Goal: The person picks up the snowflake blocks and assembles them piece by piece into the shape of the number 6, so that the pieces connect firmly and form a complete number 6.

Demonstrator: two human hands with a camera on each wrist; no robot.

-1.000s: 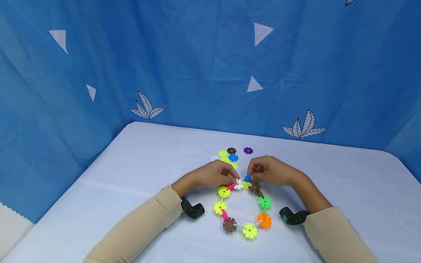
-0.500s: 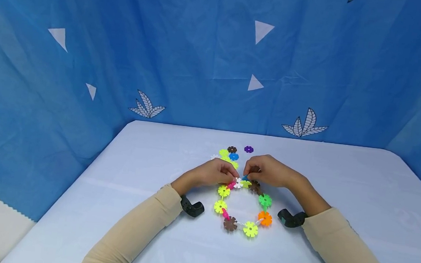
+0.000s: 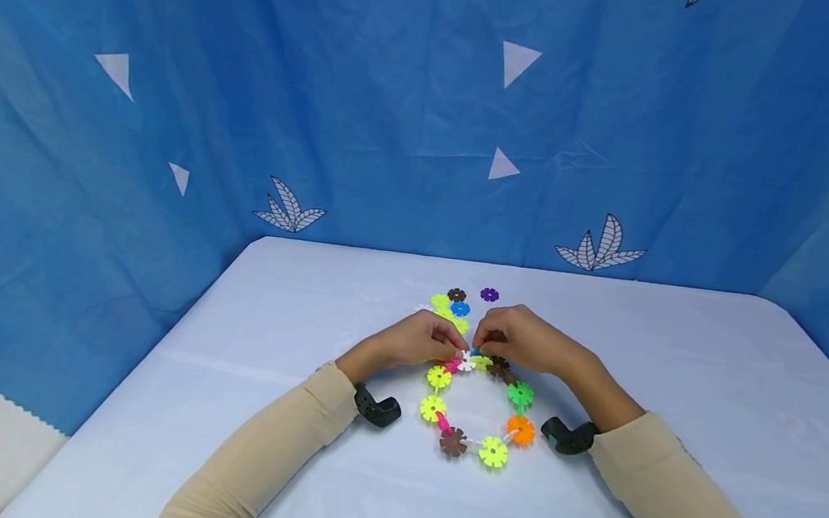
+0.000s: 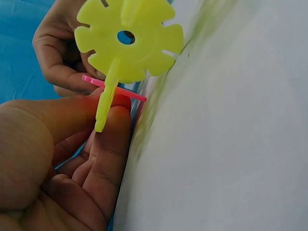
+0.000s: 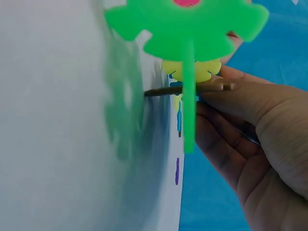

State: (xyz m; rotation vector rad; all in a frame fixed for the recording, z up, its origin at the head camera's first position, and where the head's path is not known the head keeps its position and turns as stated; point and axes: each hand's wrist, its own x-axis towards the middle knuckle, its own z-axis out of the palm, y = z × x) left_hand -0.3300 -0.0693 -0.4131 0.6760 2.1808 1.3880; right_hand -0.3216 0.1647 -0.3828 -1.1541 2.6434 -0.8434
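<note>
A ring of linked notched discs lies on the white table, with a green disc (image 3: 520, 395), an orange disc (image 3: 521, 430) and a brown disc (image 3: 453, 443) among them. At its far side the left hand (image 3: 418, 340) pinches the ring beside a pink disc (image 3: 453, 364) and a white disc (image 3: 466, 361). The right hand (image 3: 529, 339) pinches a blue disc (image 3: 476, 352), mostly hidden by its fingers, against the ring by a yellow disc (image 3: 481, 363). In the left wrist view, the left hand's thumb and finger (image 4: 113, 118) meet at the pink disc (image 4: 122, 90).
Beyond the hands lie loose discs: a brown one (image 3: 456, 295), a blue one (image 3: 459, 308), a purple one (image 3: 489, 294), several yellow ones and a white one partly hidden. A blue curtain (image 3: 396, 126) hangs behind the table (image 3: 338, 285).
The right hand has moved slightly left with the blue disc, closer to the left hand. The left hand keeps its grip with little movement.
</note>
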